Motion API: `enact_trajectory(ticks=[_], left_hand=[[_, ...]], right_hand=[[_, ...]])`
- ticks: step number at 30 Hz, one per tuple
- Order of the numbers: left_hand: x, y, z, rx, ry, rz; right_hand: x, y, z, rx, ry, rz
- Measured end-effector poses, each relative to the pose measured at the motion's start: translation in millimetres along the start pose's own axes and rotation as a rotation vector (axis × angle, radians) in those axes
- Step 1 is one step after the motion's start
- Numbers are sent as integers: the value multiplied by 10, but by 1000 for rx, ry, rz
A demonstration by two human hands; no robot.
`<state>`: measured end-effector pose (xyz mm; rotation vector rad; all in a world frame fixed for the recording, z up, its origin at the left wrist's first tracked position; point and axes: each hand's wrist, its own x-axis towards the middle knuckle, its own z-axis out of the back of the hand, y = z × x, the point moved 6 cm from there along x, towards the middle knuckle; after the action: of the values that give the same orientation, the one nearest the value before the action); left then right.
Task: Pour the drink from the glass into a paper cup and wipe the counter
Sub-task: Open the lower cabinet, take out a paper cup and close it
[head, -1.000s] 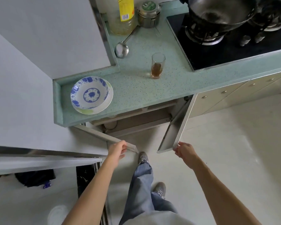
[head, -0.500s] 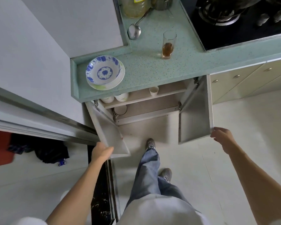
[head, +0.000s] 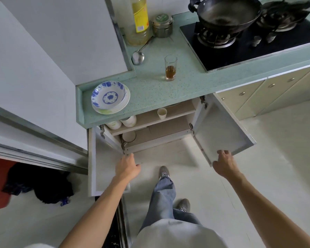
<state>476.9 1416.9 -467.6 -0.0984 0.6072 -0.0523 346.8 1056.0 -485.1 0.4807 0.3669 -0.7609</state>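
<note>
Our right hand (head: 224, 162) gripped the edge of the cabinet door (head: 220, 129), our left hand (head: 127, 167) was loosely open, and the upright paper cup (head: 162, 113) stood on the shelf (head: 179, 112) beyond the fingers, nearer the left.

Counts as I read them:
- One glass (head: 170, 68), one paper cup (head: 162, 113).
- Plates (head: 108, 97): two, stacked.
- One ladle (head: 138, 55), one bottle (head: 138, 20), one lidded tin (head: 162, 25), one wok (head: 227, 11).
- Two cupboard doors: left door (head: 104, 167), right door (head: 220, 129).
- White vessels (head: 128, 120) inside: three.
- Two hands: left hand (head: 127, 166), right hand (head: 224, 164).
- Shoes (head: 164, 171): two.
</note>
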Motion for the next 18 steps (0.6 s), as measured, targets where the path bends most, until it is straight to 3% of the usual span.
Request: enact_trajectory(ticks=[8, 18], left_hand=[[260, -804, 238, 90, -43, -250], [1264, -1449, 256, 190, 32, -300]], right_hand=[[9, 530, -225, -70, 50, 187], [733, 992, -690, -121, 159, 281]])
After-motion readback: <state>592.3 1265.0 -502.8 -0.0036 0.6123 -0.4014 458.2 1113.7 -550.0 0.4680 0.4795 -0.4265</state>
